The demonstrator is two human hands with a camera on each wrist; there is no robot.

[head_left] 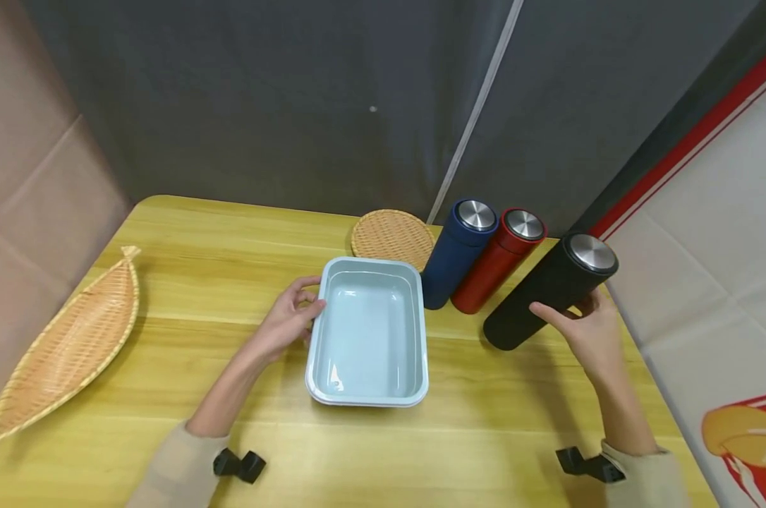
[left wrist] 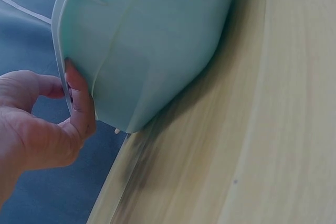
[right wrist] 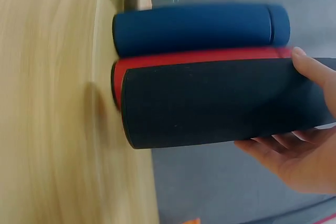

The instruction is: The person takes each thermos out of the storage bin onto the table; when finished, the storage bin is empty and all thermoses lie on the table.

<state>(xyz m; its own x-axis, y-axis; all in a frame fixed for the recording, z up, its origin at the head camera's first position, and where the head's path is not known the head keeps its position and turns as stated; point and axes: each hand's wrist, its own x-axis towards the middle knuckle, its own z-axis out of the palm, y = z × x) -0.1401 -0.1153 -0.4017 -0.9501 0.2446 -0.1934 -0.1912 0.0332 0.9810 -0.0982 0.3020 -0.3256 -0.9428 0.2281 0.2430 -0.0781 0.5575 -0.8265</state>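
Observation:
A pale blue rectangular tub (head_left: 370, 339) stands on the wooden table in the middle of the head view. My left hand (head_left: 292, 315) pinches its left rim between thumb and fingers; the left wrist view shows the thumb inside or at the rim and fingers against the outer wall (left wrist: 152, 40). Over on the right, my right hand (head_left: 589, 328) grips a black thermos (head_left: 535, 300) with a silver lid, thumb on the near side. Whether its base touches the table I cannot tell. Beside it stand a red thermos (head_left: 494, 271) and a blue thermos (right wrist: 194, 27).
A round woven mat (head_left: 392, 236) lies behind the tub, partly covered by it. At the far left sits a boat-shaped wicker basket (head_left: 78, 346). Dark grey cloth (head_left: 262, 106) rises behind the wooden table (head_left: 218, 268), and a white panel (head_left: 713, 247) borders the right.

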